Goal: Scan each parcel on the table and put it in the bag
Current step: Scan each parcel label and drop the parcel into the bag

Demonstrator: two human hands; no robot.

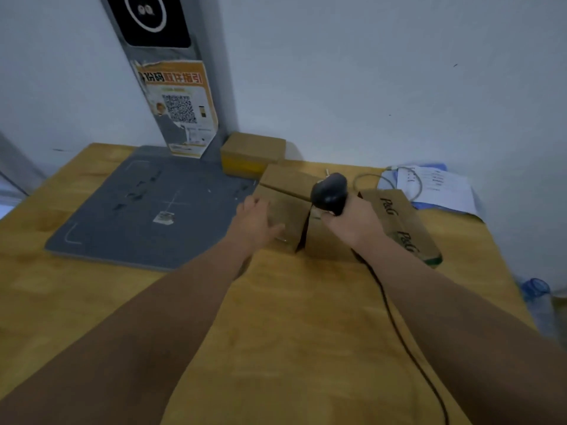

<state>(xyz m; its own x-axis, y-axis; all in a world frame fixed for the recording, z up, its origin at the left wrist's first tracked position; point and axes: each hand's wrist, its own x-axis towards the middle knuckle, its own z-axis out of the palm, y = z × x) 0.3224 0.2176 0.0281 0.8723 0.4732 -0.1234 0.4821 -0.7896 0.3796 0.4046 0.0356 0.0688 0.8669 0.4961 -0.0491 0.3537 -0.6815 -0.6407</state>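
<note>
Resting relaxed fingers [250, 206] on the plain brown cardboard parcel [290, 220], at their 2 o'clock on the yellow wooden table [276, 317], the nearer left hand [257, 223] steadies it while the right hand [352, 223] grips a black corded scanner [329, 194].

My right hand [352, 220] wraps the scanner [329, 193], so its grip is hidden and I see only the dark head. The hand also hides part of the printed box [405, 228]. My left hand [257, 222] is blurry; I can't tell if it grips the plain box [291, 216]. The cable [399, 332] runs off the bottom edge. The print on the papers [435, 188] is too small to read.
</note>
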